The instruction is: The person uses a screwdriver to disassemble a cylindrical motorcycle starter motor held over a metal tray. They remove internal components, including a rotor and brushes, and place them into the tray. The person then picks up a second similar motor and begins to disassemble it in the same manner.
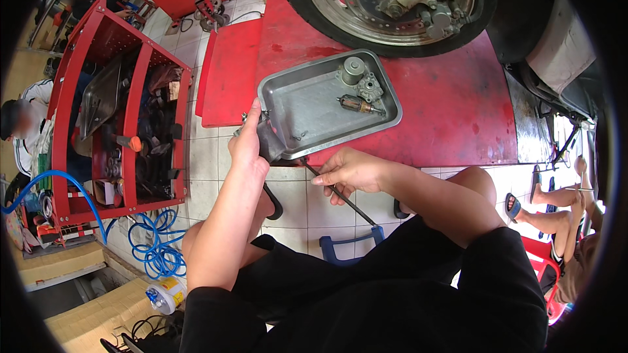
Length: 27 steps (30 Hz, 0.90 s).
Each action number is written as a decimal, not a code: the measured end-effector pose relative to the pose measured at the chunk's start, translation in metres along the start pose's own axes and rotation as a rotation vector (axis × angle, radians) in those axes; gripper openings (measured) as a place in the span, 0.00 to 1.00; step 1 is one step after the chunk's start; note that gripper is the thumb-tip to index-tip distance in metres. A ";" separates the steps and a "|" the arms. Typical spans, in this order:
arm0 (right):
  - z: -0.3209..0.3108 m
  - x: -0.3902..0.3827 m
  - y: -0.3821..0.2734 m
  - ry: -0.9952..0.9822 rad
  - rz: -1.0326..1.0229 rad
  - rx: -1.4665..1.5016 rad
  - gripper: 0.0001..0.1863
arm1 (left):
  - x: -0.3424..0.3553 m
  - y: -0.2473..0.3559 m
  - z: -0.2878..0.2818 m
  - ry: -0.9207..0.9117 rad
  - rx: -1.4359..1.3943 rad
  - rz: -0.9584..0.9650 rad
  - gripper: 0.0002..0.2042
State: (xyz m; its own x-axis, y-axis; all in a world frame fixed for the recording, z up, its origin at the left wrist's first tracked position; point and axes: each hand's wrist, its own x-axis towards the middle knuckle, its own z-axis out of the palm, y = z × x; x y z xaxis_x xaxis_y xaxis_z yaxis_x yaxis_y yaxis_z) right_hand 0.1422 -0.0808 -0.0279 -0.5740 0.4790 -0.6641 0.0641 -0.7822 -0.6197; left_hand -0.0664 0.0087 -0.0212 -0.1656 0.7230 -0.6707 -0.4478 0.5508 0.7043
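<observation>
My left hand (246, 142) is closed on a smooth grey metal part (270, 142), perhaps a motor housing, by the left corner of a metal tray (331, 143). A thin dark rod (350, 202) is pinched in my right hand (348, 173), just below the tray's near rim. One end of the rod points up toward the grey part; its tip is hard to make out. Inside the tray lie an armature with copper windings (357, 103), a metal motor part with a round can (354, 70) and some small screws (299, 136).
The tray rests on a red platform (458, 111), with a motorcycle wheel (327, 16) behind it. At left stand a red tool cart (134, 98) and a coiled blue hose (157, 248). A blue stool (350, 243) is below my hands. Other people sit at both sides.
</observation>
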 end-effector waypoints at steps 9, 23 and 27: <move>-0.004 -0.018 -0.024 0.068 -0.073 -0.067 0.16 | 0.005 -0.003 -0.001 -0.001 0.010 0.008 0.23; -0.030 -0.006 -0.028 0.726 -0.348 -1.512 0.07 | -0.003 0.004 0.000 -0.102 -0.057 -0.042 0.20; -0.021 0.012 -0.026 0.756 -0.330 -1.586 0.07 | -0.003 0.006 0.000 -0.112 -0.057 -0.045 0.20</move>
State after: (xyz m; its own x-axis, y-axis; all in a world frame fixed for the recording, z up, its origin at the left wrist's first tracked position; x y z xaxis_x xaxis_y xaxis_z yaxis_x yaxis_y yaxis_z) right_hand 0.1507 -0.0464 -0.0279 -0.2918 0.9379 -0.1874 0.9430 0.2492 -0.2207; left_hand -0.0685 0.0099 -0.0156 -0.0466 0.7419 -0.6689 -0.5027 0.5613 0.6575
